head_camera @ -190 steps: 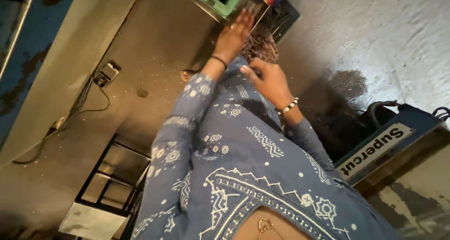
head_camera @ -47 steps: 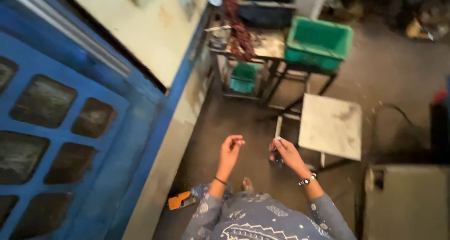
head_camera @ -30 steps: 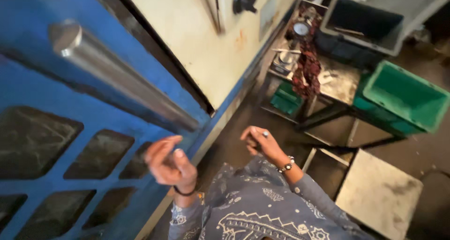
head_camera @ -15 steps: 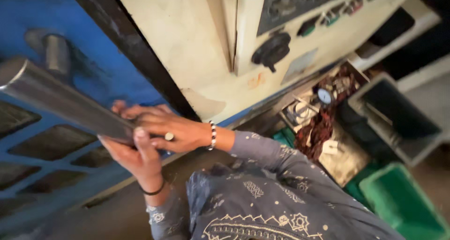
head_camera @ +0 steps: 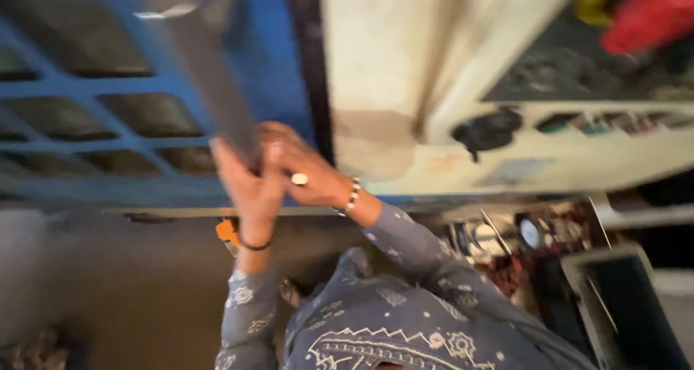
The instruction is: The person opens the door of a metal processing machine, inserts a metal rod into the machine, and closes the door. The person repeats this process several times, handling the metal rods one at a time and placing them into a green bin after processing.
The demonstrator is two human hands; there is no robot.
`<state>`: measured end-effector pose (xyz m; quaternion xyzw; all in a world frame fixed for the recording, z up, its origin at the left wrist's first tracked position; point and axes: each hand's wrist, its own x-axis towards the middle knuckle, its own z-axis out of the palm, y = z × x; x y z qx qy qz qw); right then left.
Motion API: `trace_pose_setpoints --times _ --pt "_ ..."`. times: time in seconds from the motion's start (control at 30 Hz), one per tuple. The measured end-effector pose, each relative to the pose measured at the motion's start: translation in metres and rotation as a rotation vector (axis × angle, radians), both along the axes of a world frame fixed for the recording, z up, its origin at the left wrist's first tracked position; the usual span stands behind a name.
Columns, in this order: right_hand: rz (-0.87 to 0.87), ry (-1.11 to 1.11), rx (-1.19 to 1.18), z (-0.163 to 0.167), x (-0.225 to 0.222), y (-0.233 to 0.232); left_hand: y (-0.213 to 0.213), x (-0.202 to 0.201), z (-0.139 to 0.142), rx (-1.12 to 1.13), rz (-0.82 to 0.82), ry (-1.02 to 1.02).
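Visibility: whole frame is blurring; the long grey metal bar handle point(head_camera: 210, 73) is smearing, its lower end lying hidden behind the hands.
Left hand point(head_camera: 249, 185): fingers are closing round the bar's lower end.
Right hand point(head_camera: 303, 171): fingers, one ringed, are wrapping over the left hand and bar.
Bar position: standing across the blue panelled metal door point(head_camera: 108, 124).
Surroundings: right of the door, a cream control cabinet point(head_camera: 405, 88) with a black rotary knob point(head_camera: 488, 129); an orange object point(head_camera: 228, 232) is peeking below the left wrist, identity unclear.
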<state>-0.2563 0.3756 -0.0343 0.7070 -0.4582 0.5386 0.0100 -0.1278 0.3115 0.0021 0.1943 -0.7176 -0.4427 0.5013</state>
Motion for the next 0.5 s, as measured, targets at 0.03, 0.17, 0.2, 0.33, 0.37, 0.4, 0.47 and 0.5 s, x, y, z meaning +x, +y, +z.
trace_pose_setpoints --times 0.03,0.17,0.2,0.33,0.37,0.4,0.47,0.5 --pt "-0.006 -0.008 -0.039 0.0 0.001 -0.003 -0.001 -0.003 0.001 0.031 -0.014 0.019" --pt "-0.032 -0.137 0.037 -0.003 0.005 -0.009 -0.01 -0.006 0.009 0.022 -0.104 0.007" --pt "-0.043 -0.137 0.021 -0.004 0.006 -0.011 -0.013 -0.006 0.013 0.011 -0.123 0.003" --pt "-0.113 -0.149 -0.049 -0.017 0.008 -0.016 -0.022 -0.004 0.022 0.001 -0.28 0.007" --pt "-0.173 -0.146 -0.059 -0.024 0.01 -0.017 -0.025 -0.003 0.022 0.0 -0.333 0.006" --pt "-0.232 -0.144 -0.07 -0.032 0.012 -0.018 -0.028 -0.002 0.022 0.013 -0.411 0.028" --pt "-0.292 -0.265 -0.074 -0.051 0.013 -0.024 -0.037 -0.002 0.021 0.03 -0.565 0.077" --pt "-0.317 -0.325 -0.078 -0.062 0.013 -0.027 -0.04 -0.001 0.02 0.019 -0.573 0.071"
